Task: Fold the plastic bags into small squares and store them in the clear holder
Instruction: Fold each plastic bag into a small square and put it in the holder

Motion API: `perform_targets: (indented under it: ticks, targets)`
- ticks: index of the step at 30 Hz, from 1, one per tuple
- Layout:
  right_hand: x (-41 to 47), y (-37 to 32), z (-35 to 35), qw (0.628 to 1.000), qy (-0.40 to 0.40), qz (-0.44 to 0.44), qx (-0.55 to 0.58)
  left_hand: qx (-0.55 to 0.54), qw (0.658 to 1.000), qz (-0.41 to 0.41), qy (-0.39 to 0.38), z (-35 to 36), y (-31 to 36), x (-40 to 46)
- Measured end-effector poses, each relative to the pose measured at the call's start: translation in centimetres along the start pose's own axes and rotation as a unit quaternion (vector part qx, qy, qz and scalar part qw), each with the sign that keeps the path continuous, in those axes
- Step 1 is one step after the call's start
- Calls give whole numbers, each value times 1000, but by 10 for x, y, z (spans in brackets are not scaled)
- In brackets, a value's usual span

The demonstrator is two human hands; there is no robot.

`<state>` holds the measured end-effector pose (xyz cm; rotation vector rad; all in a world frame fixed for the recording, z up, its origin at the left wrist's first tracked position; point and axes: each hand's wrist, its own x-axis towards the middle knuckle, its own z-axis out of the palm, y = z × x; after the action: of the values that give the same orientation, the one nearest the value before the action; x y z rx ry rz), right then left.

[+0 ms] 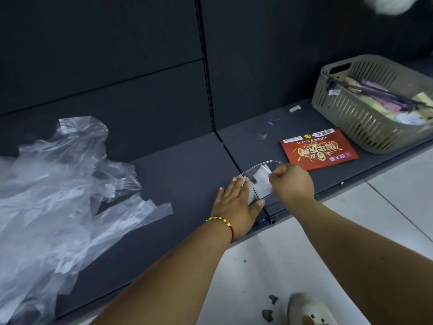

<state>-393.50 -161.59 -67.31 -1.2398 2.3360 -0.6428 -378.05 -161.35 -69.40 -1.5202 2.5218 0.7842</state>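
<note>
Loose clear plastic bags [58, 184] sprawl far left on the dark shelf [182, 160]. Left hand [236, 205] lies flat, fingers straight, steadying the clear holder [262, 167]. Right hand [293, 181] is curled, pinching a folded bag square [261, 181] inside it. Red flyer [318, 148] and grey basket [365, 123] sit far right.

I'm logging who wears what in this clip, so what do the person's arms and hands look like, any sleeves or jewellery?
Both forearms are bare, with no sleeves or gloves in view. The left hand has a bracelet at its wrist: gold beads on a red cord. The right hand shows no ring, watch or band.
</note>
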Motion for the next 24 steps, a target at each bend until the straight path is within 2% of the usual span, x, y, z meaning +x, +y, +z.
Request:
perform_targets:
  ticks: [6,14,18,20,24]
  targets:
    - [5,10,31,991,83,-57,-89,29,999,-5,-20,18,-6,24]
    - [23,23,59,985,85,-54,-140,50,998,3,-26,35,-9,31]
    - [21,29,66,985,136,-97,-44,31,999,2,-28,33,-10,31]
    - [13,30,65,977,181,-109,28,7,1000,9,-9,29,-12,25]
    - [-14,9,67,963,213,-152,67,-27,999,-15,43,22,-33,2]
